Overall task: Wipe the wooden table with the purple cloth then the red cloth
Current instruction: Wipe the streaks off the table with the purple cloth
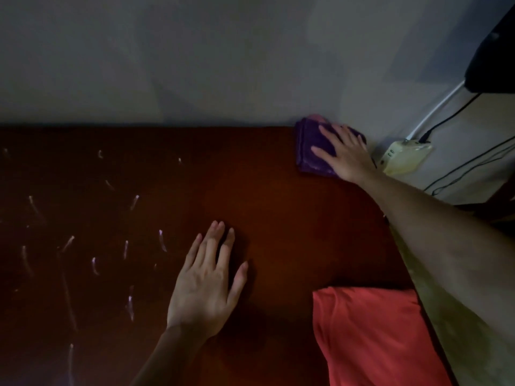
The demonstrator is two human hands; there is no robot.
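Note:
The dark wooden table [278, 213] fills the lower half of the head view. A folded purple cloth [309, 147] lies at its far right corner against the wall. My right hand [345, 154] presses flat on that cloth, fingers spread. A red cloth [370, 338] lies folded at the table's near right edge, untouched. My left hand [209, 280] rests flat on bare wood in the middle, fingers apart, holding nothing.
Pale streaks and scratches [125, 246] mark the table's left half. A grey wall runs behind the table. Right of the table sit a cream power strip [404, 157] with black and white cables, and a dark object [493, 51] at top right.

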